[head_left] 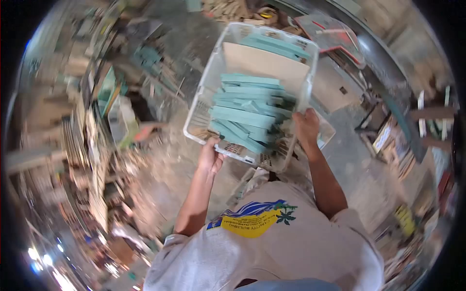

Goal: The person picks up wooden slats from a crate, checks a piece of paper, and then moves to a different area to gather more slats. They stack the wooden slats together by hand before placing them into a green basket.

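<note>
A white plastic basket [200, 104] is held out in front of my body, tilted in the view. My left hand [210, 156] grips its near left corner, fingers wrapped over the rim. On the right side, my right hand [307, 127] is closed on the basket's rim. Inside lie several pale green wooden strips [242, 115], loosely stacked. A tan board [262, 60] stands across the basket, and more green strips [276, 46] lie beyond it. The basket's lower right part is smeared by motion.
Piles of wood scraps [97, 169] cover the left side. A red-edged panel [330, 36] lies beyond the basket at the upper right. Further wood pieces [395, 145] rest at the right. Concrete floor [364, 174] shows between them.
</note>
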